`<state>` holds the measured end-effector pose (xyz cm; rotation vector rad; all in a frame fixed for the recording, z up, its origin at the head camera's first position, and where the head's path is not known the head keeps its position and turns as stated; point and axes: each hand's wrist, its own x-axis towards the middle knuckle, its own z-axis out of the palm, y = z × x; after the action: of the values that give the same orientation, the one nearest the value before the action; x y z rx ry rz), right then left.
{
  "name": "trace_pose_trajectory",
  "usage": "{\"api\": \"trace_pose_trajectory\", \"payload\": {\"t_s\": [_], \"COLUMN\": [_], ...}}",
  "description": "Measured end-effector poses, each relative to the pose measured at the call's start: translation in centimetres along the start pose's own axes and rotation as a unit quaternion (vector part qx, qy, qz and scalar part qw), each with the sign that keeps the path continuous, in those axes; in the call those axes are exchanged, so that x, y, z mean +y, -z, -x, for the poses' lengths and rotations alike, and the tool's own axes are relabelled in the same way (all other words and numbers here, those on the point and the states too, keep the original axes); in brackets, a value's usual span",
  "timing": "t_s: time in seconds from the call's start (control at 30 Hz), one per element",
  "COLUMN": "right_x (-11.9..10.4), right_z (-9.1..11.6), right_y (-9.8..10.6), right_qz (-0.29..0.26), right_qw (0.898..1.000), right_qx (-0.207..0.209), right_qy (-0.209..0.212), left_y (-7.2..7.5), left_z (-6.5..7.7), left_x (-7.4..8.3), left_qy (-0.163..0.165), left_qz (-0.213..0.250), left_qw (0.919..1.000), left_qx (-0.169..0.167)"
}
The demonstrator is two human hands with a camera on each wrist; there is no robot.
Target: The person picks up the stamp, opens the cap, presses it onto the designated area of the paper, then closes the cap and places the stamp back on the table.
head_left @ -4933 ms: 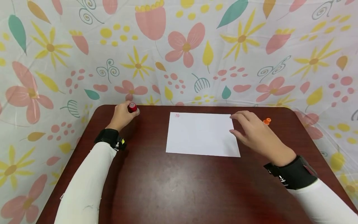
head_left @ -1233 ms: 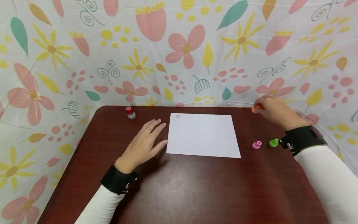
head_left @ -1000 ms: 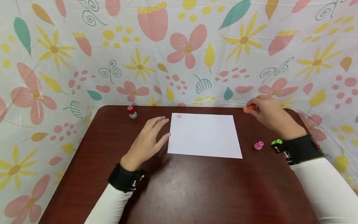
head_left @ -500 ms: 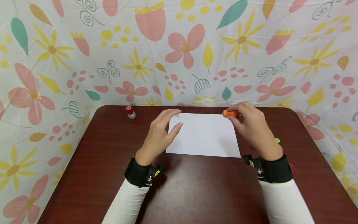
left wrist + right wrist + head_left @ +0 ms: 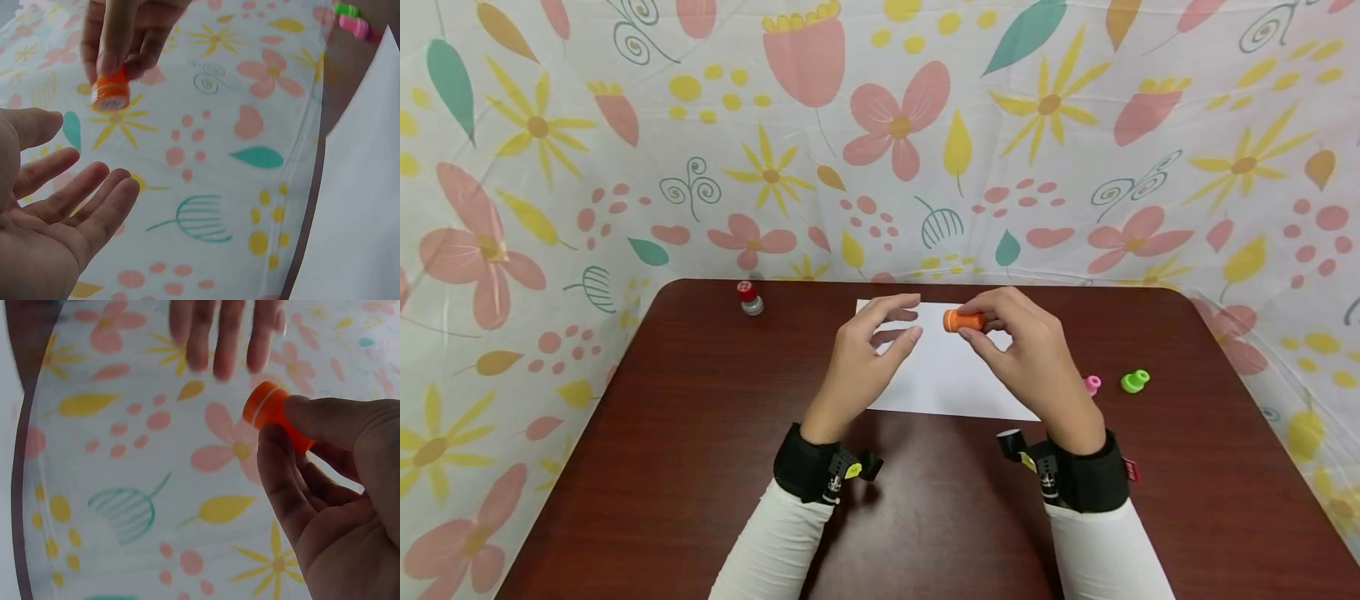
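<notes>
My right hand (image 5: 1026, 362) pinches a small orange stamp (image 5: 962, 321) between thumb and fingers, held sideways above a white sheet of paper (image 5: 955, 392). A patterned end face shows on the stamp (image 5: 111, 102) in the left wrist view. Facing it, my left hand (image 5: 865, 358) is raised over the paper's left part, fingers parted and gently bent, holding nothing. A gap separates its fingertips from the stamp. My left hand covers the paper's upper left corner, where a red print showed earlier.
A red-topped stamp with a grey base (image 5: 750, 298) stands at the table's back left. Right of the paper are a pink cap-like piece (image 5: 1093, 384), partly behind my right hand, and a green one (image 5: 1135, 381). A floral sheet (image 5: 880, 167) hangs behind the table (image 5: 700, 433).
My left hand has let go of the red-topped stamp at the back left and moved right over the paper. My right hand has picked up the orange stamp and brought it left.
</notes>
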<state>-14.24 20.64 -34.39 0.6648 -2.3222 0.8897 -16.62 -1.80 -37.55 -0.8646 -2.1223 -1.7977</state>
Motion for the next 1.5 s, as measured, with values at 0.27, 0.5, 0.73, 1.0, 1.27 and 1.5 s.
{"api": "trace_pose_trajectory", "payload": {"t_s": [0.27, 0.5, 0.73, 1.0, 1.27, 1.5], "right_x": [-0.6, -0.8, -0.9, -0.9, -1.0, -1.0], "right_z": [0.2, 0.0, 0.1, 0.2, 0.2, 0.1], "right_y": [-0.9, -1.4, -1.8, -2.0, -1.9, -1.8], "right_qz": [-0.056, -0.079, -0.109, -0.108, -0.115, -0.1], "right_qw": [0.998, 0.997, 0.994, 0.994, 0.993, 0.995], "right_qx": [0.007, 0.006, -0.01, -0.017, -0.017, -0.007], "right_qy": [0.005, 0.012, 0.011, 0.018, 0.025, 0.022], "left_y": [-0.9, -1.3, -1.5, -1.0, -0.3, 0.3], "left_z": [0.3, 0.2, 0.1, 0.2, 0.2, 0.1], "left_x": [-0.3, -0.3, -0.4, -0.2, -0.2, -0.1], "left_qy": [0.049, 0.048, 0.056, 0.053, 0.04, 0.045], "left_qz": [0.131, 0.157, 0.208, 0.203, 0.17, 0.163], "left_qw": [0.9901, 0.9863, 0.9766, 0.9777, 0.9846, 0.9854], "left_qx": [-0.014, -0.015, -0.001, 0.003, -0.009, 0.019]}}
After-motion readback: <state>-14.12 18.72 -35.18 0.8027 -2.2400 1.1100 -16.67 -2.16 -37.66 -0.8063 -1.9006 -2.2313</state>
